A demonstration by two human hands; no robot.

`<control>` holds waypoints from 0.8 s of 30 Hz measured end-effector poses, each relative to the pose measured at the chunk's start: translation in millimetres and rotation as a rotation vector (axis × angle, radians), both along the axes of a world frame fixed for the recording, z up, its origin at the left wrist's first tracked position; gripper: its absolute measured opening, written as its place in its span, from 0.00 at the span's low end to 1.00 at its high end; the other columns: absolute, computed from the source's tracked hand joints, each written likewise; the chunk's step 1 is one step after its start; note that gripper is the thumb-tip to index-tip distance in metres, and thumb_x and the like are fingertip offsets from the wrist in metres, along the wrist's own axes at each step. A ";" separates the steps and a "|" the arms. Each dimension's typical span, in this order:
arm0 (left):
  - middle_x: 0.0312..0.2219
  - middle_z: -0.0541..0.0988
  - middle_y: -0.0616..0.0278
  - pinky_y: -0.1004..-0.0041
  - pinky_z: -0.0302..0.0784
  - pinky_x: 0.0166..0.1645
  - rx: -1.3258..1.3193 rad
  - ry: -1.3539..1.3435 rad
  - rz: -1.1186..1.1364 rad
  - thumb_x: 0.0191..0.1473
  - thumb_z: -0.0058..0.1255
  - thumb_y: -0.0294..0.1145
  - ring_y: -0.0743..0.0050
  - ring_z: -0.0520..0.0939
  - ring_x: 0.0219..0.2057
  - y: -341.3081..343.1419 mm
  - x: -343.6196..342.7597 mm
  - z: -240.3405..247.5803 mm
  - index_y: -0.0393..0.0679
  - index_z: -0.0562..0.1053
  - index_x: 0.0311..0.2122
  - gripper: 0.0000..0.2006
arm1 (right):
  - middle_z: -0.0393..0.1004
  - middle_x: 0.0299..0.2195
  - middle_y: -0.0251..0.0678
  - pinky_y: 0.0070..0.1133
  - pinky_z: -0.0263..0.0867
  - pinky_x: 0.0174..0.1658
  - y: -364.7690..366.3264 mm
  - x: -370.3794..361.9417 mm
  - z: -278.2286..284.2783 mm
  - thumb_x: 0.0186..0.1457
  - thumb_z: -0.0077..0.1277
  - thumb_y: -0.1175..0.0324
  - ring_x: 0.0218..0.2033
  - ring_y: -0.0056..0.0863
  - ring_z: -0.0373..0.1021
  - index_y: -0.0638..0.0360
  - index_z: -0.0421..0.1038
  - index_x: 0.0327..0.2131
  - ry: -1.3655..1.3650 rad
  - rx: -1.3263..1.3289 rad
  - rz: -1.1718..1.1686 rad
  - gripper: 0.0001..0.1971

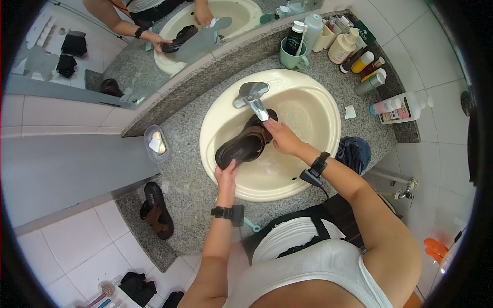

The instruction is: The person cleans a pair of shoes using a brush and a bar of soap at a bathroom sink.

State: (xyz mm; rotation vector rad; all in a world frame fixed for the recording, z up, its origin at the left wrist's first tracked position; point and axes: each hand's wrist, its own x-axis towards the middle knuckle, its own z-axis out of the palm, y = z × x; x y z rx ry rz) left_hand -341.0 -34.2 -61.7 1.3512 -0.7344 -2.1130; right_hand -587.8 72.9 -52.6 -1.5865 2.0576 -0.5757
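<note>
Two bare hands work over the cream sink. Nearest, the left hand pinches the near end of a dark sandal with brown straps, thumb on top. The right hand lays its fingers close together on the sandal's far part; I cannot tell whether its thumb grips underneath. The sandal is slanted inside the basin, its far end under the metal faucet. Left of the sink, a second sandal sits on the speckled counter, and beyond it a soap dish. Farther back are a green mug and a wall mirror.
</note>
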 end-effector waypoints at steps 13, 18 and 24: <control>0.45 0.75 0.51 0.58 0.76 0.53 -0.029 0.067 -0.060 0.51 0.52 0.17 0.57 0.77 0.47 5.8 13.3 0.8 0.35 0.68 0.49 0.18 | 0.42 0.65 0.51 0.50 0.41 0.63 1.4 -5.3 14.9 0.47 0.45 0.79 0.66 0.46 0.42 0.63 0.39 0.64 -0.019 0.088 0.013 0.41; 0.46 0.75 0.50 0.57 0.76 0.53 -0.005 0.086 -0.023 0.52 0.51 0.16 0.57 0.77 0.47 12.5 19.4 -0.4 0.34 0.67 0.50 0.19 | 0.42 0.65 0.51 0.50 0.39 0.64 4.3 -8.6 12.1 0.47 0.47 0.78 0.67 0.45 0.41 0.65 0.37 0.64 -0.024 0.182 -0.033 0.42; 0.47 0.73 0.49 0.57 0.75 0.54 -0.003 0.069 0.023 0.52 0.50 0.15 0.56 0.77 0.47 15.2 31.2 12.3 0.33 0.65 0.50 0.19 | 0.43 0.65 0.49 0.50 0.39 0.64 17.2 -26.5 27.9 0.46 0.43 0.81 0.67 0.44 0.41 0.62 0.41 0.64 0.080 0.230 -0.246 0.40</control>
